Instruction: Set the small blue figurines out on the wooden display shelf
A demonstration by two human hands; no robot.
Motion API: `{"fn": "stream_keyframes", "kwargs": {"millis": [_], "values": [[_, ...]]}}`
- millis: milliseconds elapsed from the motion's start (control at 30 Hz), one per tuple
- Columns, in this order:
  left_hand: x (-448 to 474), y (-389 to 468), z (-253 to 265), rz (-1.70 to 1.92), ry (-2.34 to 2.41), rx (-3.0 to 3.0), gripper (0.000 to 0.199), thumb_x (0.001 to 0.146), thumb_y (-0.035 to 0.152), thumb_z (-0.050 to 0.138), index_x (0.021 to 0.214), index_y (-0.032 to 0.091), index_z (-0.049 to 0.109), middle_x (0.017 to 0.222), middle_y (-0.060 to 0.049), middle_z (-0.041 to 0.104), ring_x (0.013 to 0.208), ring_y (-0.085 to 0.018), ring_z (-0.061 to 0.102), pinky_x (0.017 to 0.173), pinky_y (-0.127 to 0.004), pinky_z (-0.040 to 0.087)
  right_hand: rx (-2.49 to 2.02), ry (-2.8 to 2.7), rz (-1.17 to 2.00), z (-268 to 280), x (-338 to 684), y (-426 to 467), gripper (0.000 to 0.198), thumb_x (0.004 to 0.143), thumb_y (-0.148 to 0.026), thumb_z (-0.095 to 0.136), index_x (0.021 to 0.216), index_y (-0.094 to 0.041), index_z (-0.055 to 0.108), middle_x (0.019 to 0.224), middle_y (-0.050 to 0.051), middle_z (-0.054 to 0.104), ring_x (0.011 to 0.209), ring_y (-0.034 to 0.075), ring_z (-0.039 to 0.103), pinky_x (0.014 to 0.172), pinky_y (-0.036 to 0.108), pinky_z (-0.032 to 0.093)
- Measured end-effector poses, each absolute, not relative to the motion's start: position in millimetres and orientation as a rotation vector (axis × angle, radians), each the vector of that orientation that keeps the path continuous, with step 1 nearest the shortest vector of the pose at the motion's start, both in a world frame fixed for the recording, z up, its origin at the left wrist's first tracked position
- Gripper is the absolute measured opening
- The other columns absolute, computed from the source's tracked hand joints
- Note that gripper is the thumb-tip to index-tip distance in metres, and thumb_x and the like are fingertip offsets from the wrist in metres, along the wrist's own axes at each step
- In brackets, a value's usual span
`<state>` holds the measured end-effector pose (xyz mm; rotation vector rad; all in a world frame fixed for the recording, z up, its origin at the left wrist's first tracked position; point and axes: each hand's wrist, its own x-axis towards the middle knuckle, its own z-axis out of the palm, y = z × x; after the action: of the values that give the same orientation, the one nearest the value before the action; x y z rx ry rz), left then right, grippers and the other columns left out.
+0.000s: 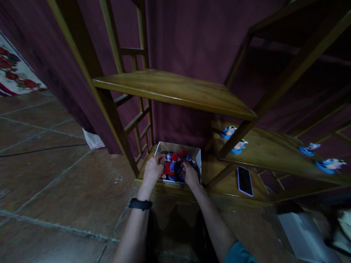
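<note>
A shallow white box (196, 150) sits on the bottom wooden shelf, filled with several small figurines (175, 157) in red, blue and black. At the box's left side, my left hand (154, 167) has its fingers curled together over the figurines; what they pinch is too small to make out. My right hand (190, 174) reaches into the box's right part. Its fingers close around a dark piece among the figurines, whose kind I cannot tell. A black band (140, 204) is on my left wrist.
A wooden shelf board (175, 87) overhangs the box. On the shelf to the right stand several figurines on blue round bases (238, 147). A phone (245, 180) lies on the lower board. Purple curtain (192, 44) hangs behind; a white box-like object (307, 233) is at lower right.
</note>
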<state>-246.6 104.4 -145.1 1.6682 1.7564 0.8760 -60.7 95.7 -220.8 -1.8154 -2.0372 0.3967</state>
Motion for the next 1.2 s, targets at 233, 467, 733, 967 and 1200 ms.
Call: {"fn": "stream_keyframes", "kwargs": {"millis": [233, 467, 733, 967, 1200], "values": [[-244, 105, -150, 0.856, 1.745, 1.713, 0.028, 0.080, 0.025, 0.048, 0.101, 0.019, 0.066, 0.094, -0.006, 0.069, 0.087, -0.018, 0.062, 0.074, -0.026, 0.045, -1.809, -1.902, 0.516, -224, -53, 101, 0.021, 0.075, -0.016, 0.052, 0.092, -0.027, 0.055, 0.100, -0.001, 0.061, 0.089, 0.016, 0.057, 0.074, 0.025, 0.039], [-229, 104, -155, 0.755, 1.676, 1.761, 0.030, 0.081, 0.021, 0.046, 0.102, 0.018, 0.066, 0.094, -0.008, 0.069, 0.086, -0.019, 0.062, 0.076, -0.028, 0.045, -1.479, -1.495, 0.910, -222, -48, 111, 0.011, 0.070, -0.031, 0.057, 0.076, -0.022, 0.054, 0.074, -0.004, 0.057, 0.071, 0.013, 0.053, 0.066, 0.023, 0.039], [-209, 108, -173, 0.943, 1.323, 1.447, 0.019, 0.070, 0.019, 0.057, 0.085, 0.017, 0.069, 0.073, -0.004, 0.068, 0.069, -0.017, 0.061, 0.066, -0.027, 0.048, -1.240, -1.310, 1.135, -196, -56, 95, 0.020, 0.064, -0.035, 0.065, 0.074, -0.021, 0.055, 0.071, -0.004, 0.057, 0.064, 0.012, 0.050, 0.059, 0.022, 0.038], [-230, 115, -163, 1.296, 1.273, 0.934, 0.022, 0.060, 0.028, 0.068, 0.074, 0.013, 0.061, 0.059, 0.001, 0.061, 0.049, -0.009, 0.054, 0.050, -0.021, 0.043, -1.214, -0.876, 1.278, -174, -47, 81, 0.025, 0.062, -0.034, 0.068, 0.081, -0.020, 0.064, 0.078, 0.000, 0.065, 0.070, 0.013, 0.058, 0.055, 0.021, 0.041], [-241, 113, -157, 1.283, 1.289, 0.805, 0.020, 0.058, 0.023, 0.070, 0.072, 0.011, 0.062, 0.058, 0.000, 0.062, 0.046, -0.008, 0.055, 0.048, -0.020, 0.045, -0.989, -0.354, 1.485, -183, -25, 66, 0.014, 0.065, -0.012, 0.062, 0.076, -0.020, 0.065, 0.082, 0.001, 0.069, 0.081, 0.015, 0.063, 0.075, 0.028, 0.052]]}}
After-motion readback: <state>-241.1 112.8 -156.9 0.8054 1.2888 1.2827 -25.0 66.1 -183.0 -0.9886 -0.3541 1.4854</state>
